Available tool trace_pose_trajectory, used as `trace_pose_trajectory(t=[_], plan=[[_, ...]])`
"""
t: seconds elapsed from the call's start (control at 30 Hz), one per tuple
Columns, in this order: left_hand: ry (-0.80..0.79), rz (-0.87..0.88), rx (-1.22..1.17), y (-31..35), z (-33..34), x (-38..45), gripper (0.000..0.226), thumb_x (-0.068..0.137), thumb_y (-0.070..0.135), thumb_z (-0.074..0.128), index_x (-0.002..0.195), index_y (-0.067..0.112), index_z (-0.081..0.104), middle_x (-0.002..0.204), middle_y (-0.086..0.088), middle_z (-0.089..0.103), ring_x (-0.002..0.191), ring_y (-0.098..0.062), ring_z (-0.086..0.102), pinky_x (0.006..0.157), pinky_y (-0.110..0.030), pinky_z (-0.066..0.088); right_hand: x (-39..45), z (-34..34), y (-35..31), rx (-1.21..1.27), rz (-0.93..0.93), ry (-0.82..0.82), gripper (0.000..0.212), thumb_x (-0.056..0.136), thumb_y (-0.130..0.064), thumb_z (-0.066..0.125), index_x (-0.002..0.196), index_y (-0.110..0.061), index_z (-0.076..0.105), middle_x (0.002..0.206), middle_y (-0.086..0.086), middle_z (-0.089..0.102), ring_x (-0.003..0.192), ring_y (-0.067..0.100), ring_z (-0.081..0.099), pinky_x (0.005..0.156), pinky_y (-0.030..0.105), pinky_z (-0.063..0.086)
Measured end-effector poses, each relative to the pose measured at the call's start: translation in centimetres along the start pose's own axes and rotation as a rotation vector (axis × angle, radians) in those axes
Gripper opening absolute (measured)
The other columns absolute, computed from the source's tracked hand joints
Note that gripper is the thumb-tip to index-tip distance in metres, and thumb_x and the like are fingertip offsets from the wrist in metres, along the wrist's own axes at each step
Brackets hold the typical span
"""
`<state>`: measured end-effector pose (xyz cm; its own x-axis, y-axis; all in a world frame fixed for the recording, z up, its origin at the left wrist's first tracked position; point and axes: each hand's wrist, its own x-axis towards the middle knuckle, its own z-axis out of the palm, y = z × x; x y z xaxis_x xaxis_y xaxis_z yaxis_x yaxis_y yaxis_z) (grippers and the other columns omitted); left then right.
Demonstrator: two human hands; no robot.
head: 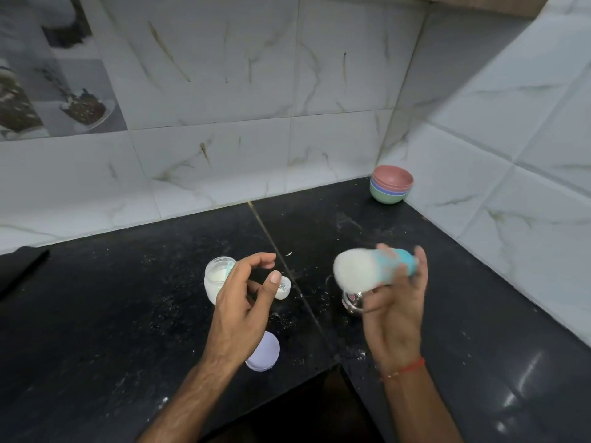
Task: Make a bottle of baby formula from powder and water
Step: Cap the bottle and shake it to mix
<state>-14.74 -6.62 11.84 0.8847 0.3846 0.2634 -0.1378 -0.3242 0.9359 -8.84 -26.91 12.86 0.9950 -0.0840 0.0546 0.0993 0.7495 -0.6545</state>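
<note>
My right hand (396, 302) grips a baby bottle (364, 270) that lies almost sideways in the air, its white milky base toward the left and its teal collar toward the right; it is motion-blurred. My left hand (246, 289) hovers above the black counter (128, 298) with curled, parted fingers and nothing in it. Just behind it stands an open glass jar of white powder (216, 278) with a teal scoop inside. A small white cap (283, 289) lies beside the jar. A lilac lid (265, 351) rests near the counter's front edge.
A small steel cup (351, 302) stands under the bottle, partly hidden by my right hand. A stack of coloured bowls (390, 184) sits in the back corner against the tiled walls. Powder specks dot the counter. A dark object (19, 266) lies at far left.
</note>
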Motion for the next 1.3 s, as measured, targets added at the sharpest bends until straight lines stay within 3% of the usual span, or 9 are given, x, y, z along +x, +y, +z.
trace_pose_trajectory(t=[0.1, 0.2, 0.4, 0.63, 0.73, 0.83, 1.07, 1.17, 1.3], plan=[[-0.002, 0.001, 0.008, -0.1, -0.2, 0.1, 0.037, 0.091, 0.048, 0.058, 0.122, 0.031, 0.066, 0.116, 0.017, 0.069, 0.074, -0.016, 0.065, 0.064, -0.021, 0.054, 0.7, -0.2, -0.2, 0.404, 0.083, 0.188, 0.048, 0.1, -0.044, 0.057, 0.137, -0.013, 0.057, 0.12, 0.008, 0.075, 0.099, 0.017, 0.078, 0.082, 0.032, 0.065], [-0.005, -0.008, 0.009, -0.1, -0.1, 0.3, 0.028, 0.095, 0.039, 0.063, 0.122, 0.031, 0.067, 0.115, 0.021, 0.068, 0.075, -0.018, 0.065, 0.065, -0.019, 0.054, 0.4, -0.3, 0.5, 0.128, 0.024, 0.105, 0.066, 0.095, -0.034, 0.063, 0.155, -0.023, 0.038, 0.131, 0.01, 0.07, 0.104, 0.016, 0.075, 0.082, 0.032, 0.064], [-0.029, 0.017, 0.029, 0.0, 0.5, 0.7, 0.027, 0.096, 0.037, 0.063, 0.122, 0.031, 0.066, 0.115, 0.018, 0.069, 0.077, -0.017, 0.066, 0.065, -0.021, 0.056, -0.1, 0.0, 0.7, -0.806, -0.023, -0.759, 0.088, 0.073, -0.009, 0.091, 0.142, -0.042, 0.048, 0.131, 0.008, 0.064, 0.118, 0.031, 0.066, 0.1, 0.052, 0.057], [-0.009, 0.005, 0.008, -0.2, 0.1, 0.6, 0.035, 0.092, 0.046, 0.059, 0.122, 0.031, 0.067, 0.117, 0.016, 0.07, 0.076, -0.019, 0.066, 0.071, -0.034, 0.061, 0.6, 1.3, -0.7, 0.113, -0.027, 0.086, 0.048, 0.101, -0.031, 0.06, 0.146, -0.024, 0.046, 0.121, 0.01, 0.075, 0.095, 0.02, 0.077, 0.075, 0.033, 0.064], [-0.007, 0.008, 0.015, -0.1, 0.2, 0.4, 0.034, 0.092, 0.047, 0.059, 0.121, 0.031, 0.066, 0.116, 0.019, 0.069, 0.076, -0.02, 0.066, 0.069, -0.035, 0.06, 1.4, 0.6, -0.7, 0.44, 0.085, 0.197, 0.044, 0.105, -0.043, 0.053, 0.135, -0.011, 0.058, 0.115, 0.008, 0.077, 0.09, 0.019, 0.079, 0.08, 0.033, 0.065], [-0.02, 0.012, 0.013, 0.1, 0.4, 0.3, 0.034, 0.091, 0.047, 0.059, 0.121, 0.032, 0.066, 0.117, 0.02, 0.069, 0.075, -0.02, 0.066, 0.07, -0.038, 0.06, 0.4, 0.1, 0.8, 0.121, 0.079, 0.149, 0.058, 0.097, -0.035, 0.062, 0.149, -0.015, 0.045, 0.135, 0.015, 0.069, 0.107, 0.02, 0.073, 0.084, 0.035, 0.064], [-0.034, 0.017, 0.028, 0.4, 0.6, 0.3, 0.034, 0.093, 0.045, 0.06, 0.123, 0.031, 0.066, 0.117, 0.02, 0.069, 0.077, -0.019, 0.066, 0.072, -0.045, 0.062, 0.3, -1.0, 0.1, -1.046, 0.0, -0.732, 0.086, 0.074, -0.009, 0.091, 0.139, -0.046, 0.049, 0.13, -0.004, 0.064, 0.115, 0.026, 0.068, 0.097, 0.051, 0.058], [-0.018, 0.001, 0.012, 0.4, 0.4, 0.1, 0.035, 0.091, 0.047, 0.059, 0.122, 0.031, 0.066, 0.117, 0.021, 0.069, 0.077, -0.017, 0.066, 0.075, -0.045, 0.062, 0.3, 0.1, -0.5, -0.599, -0.054, -0.372, 0.083, 0.077, 0.002, 0.084, 0.14, -0.038, 0.049, 0.127, 0.009, 0.071, 0.109, 0.033, 0.071, 0.091, 0.049, 0.062], [-0.019, -0.004, 0.007, 0.5, 0.2, -0.3, 0.036, 0.091, 0.049, 0.058, 0.122, 0.032, 0.066, 0.118, 0.02, 0.069, 0.076, -0.017, 0.066, 0.074, -0.043, 0.062, 1.4, 0.0, -1.0, 0.307, 0.03, 0.167, 0.062, 0.093, -0.034, 0.064, 0.149, -0.017, 0.047, 0.117, 0.008, 0.077, 0.096, 0.019, 0.077, 0.072, 0.032, 0.065]])
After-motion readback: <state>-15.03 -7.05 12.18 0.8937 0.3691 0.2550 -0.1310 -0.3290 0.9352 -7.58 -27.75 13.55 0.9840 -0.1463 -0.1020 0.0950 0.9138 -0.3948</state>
